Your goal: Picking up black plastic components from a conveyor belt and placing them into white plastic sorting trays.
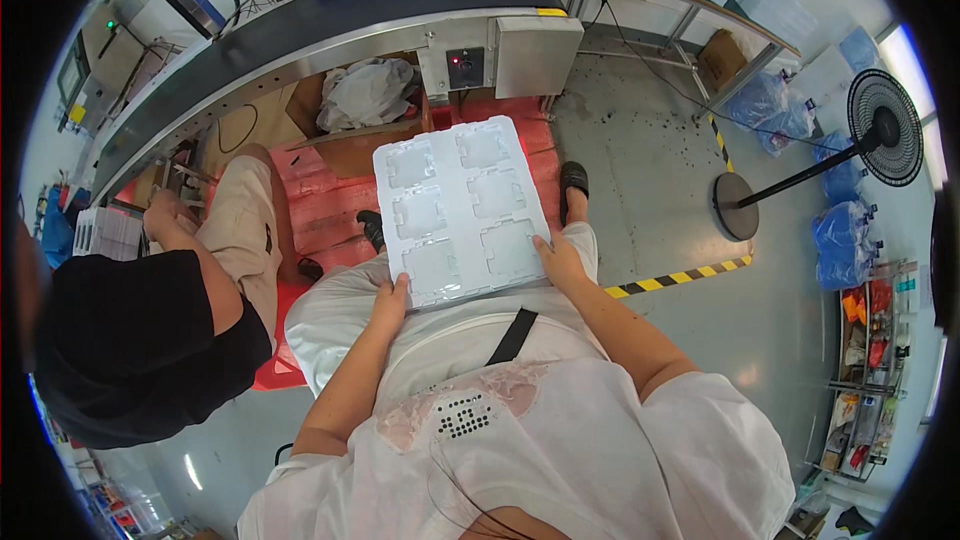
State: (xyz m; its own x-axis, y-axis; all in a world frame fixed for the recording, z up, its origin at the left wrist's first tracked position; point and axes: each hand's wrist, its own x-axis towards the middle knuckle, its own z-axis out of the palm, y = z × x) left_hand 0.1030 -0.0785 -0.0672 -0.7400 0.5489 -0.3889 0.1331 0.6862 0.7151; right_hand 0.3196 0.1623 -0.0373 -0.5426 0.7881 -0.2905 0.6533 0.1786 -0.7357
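Note:
A white plastic blister tray with several square recesses rests over my lap, tilted a little to the left. My left hand grips its near left corner, thumb on top. At the near right edge, my right hand holds the same tray, thumb on the upper face and the other fingers hidden beneath. The recesses look bare, with clear shiny patches; whether several trays are stacked cannot be made out.
Ahead runs a black conveyor belt with a metal control box. Under it stands a cardboard box with plastic bags. A co-worker in black sits close on my left. A black fan stands right, past striped floor tape.

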